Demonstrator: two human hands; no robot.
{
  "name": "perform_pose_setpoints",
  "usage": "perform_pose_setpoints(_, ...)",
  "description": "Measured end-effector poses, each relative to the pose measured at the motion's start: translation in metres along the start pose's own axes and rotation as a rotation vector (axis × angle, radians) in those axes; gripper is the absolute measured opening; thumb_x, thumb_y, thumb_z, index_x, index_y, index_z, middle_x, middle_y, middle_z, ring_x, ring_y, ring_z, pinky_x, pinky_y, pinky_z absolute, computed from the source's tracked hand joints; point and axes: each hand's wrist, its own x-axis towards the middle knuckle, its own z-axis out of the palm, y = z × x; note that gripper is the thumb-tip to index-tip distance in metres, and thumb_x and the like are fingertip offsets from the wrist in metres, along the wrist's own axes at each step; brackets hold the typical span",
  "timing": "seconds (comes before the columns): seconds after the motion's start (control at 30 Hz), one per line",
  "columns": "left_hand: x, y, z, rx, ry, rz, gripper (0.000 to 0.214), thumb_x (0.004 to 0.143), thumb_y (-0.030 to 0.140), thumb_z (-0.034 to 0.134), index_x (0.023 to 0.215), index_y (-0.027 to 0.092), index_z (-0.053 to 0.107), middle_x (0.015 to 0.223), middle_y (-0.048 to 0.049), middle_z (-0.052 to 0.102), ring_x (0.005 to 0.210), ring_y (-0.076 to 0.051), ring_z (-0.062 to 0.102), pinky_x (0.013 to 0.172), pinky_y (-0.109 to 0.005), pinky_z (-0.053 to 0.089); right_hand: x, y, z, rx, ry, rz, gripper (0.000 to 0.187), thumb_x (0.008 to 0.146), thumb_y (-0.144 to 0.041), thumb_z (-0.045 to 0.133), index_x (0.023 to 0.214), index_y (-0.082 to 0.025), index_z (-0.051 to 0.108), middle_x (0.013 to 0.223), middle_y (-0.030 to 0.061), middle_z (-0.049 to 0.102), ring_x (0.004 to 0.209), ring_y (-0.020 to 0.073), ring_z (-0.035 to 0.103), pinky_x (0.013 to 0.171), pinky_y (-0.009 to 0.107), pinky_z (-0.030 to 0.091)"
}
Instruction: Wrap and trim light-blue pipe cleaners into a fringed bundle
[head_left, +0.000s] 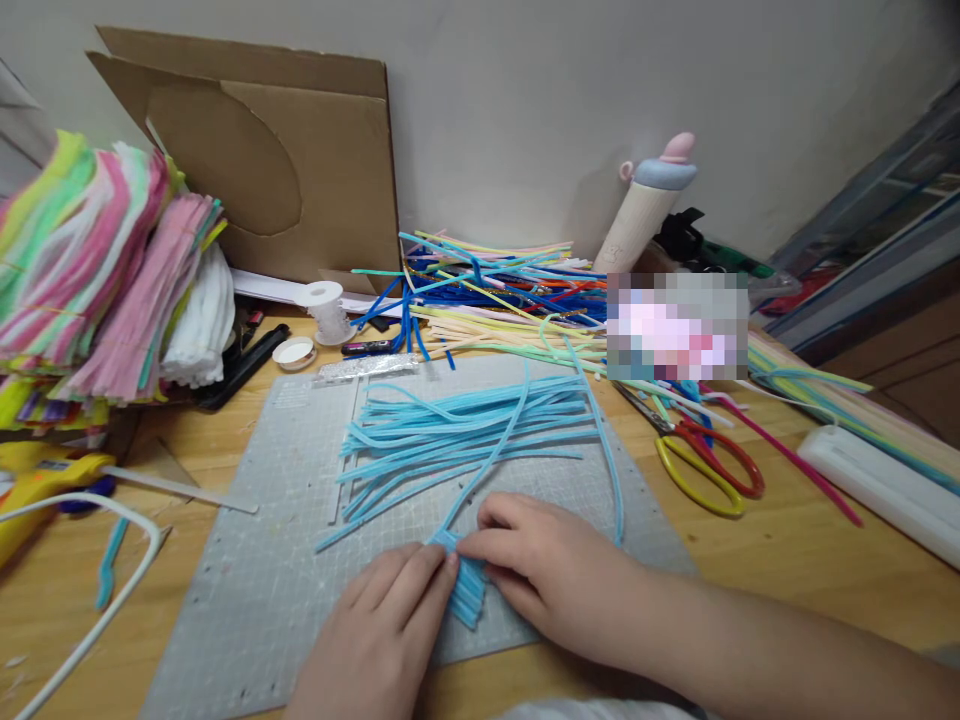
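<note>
Mat surface is seen left of the left hand (390,615); the near edge of the gray mat (247,570) is crossed by that hand, and table (817,570) shows beyond. Near this edge a small light-blue piece (466,597) is held, flat and ribbed (one long stem (487,460) trails from it). By left hand and right hand (551,565) alike, it is gripped between closed fingertips. Its upper part is partly covered; the mat's near-right corner is hidden under the forearm.
</note>
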Motion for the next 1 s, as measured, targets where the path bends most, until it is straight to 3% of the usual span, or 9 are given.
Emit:
perform_pose_setpoints(0.2,0.0024,-0.0009,-0.0004,0.036,0.006,0.040,0.053,0.075,0.000,0.037,0.125,0.013,0.050,0.124,-0.0068,0.060,0.111,-0.019,0.054,0.088,-0.032,0.048,-0.0016,-0.0017,-0.0018,-0.021,-0.014,-0.002,0.022,0.084,-0.013,0.047,0.099,-0.020,0.062,0.091,0.0038,0.055,0.083,0.0157,0.051,0.071,0.026,0.040)
perform_pose_setpoints(0.37,0.0046,0.0002,-0.0036,0.028,-0.015,0.024,0.054,0.073,0.000,0.037,0.124,0.015,0.051,0.122,-0.0051,0.062,0.109,-0.019,0.055,0.088,-0.032,0.047,-0.0047,-0.0017,-0.0010,0.016,-0.021,0.124,0.019,0.081,-0.011,0.049,0.096,-0.019,0.057,0.092,0.0033,0.060,0.085,0.0166,0.055,0.074,0.028,0.040)
perform_pose_setpoints(0.53,0.0065,0.0003,-0.0033,0.030,-0.054,0.051,0.065,0.069,-0.001,0.038,0.131,0.019,0.046,0.123,-0.0039,0.061,0.108,-0.020,0.055,0.089,-0.034,0.045,-0.0042,-0.0008,-0.0014,-0.037,-0.031,0.212,0.010,0.082,-0.011,0.048,0.082,-0.017,0.056,0.082,0.0022,0.061,0.077,0.0156,0.055,0.067,0.026,0.038)
perform_pose_setpoints(0.63,0.0066,-0.0009,-0.0016,0.027,-0.074,0.064,0.065,0.070,0.000,0.040,0.132,0.019,0.045,0.125,-0.0045,0.060,0.111,-0.020,0.053,0.091,-0.034,0.043,-0.0043,-0.0009,-0.0050,-0.037,-0.043,0.207,0.009,0.083,-0.014,0.050,0.076,-0.017,0.054,0.080,0.0008,0.059,0.073,0.0136,0.054,0.064,0.024,0.036)
perform_pose_setpoints(0.77,0.0065,-0.0021,-0.0014,0.021,-0.084,0.063,0.065,0.071,0.001,0.040,0.133,0.020,0.044,0.125,-0.0039,0.059,0.111,-0.020,0.053,0.092,-0.034,0.042,-0.0062,-0.0005,-0.0063,-0.003,-0.009,0.182,0.011,0.083,-0.011,0.048,0.082,-0.019,0.054,0.085,-0.0002,0.056,0.075,0.0119,0.054,0.064,0.022,0.035)
perform_pose_setpoints(1.0,0.0101,-0.0008,-0.0038,0.030,-0.038,0.068,0.059,0.072,0.001,0.038,0.128,0.018,0.049,0.120,-0.0045,0.062,0.108,-0.020,0.054,0.089,-0.034,0.042,-0.0069,0.0013,0.0009,-0.039,-0.021,0.191,0.010,0.083,-0.011,0.049,0.078,-0.018,0.054,0.080,-0.0001,0.058,0.072,0.0118,0.054,0.062,0.022,0.034)
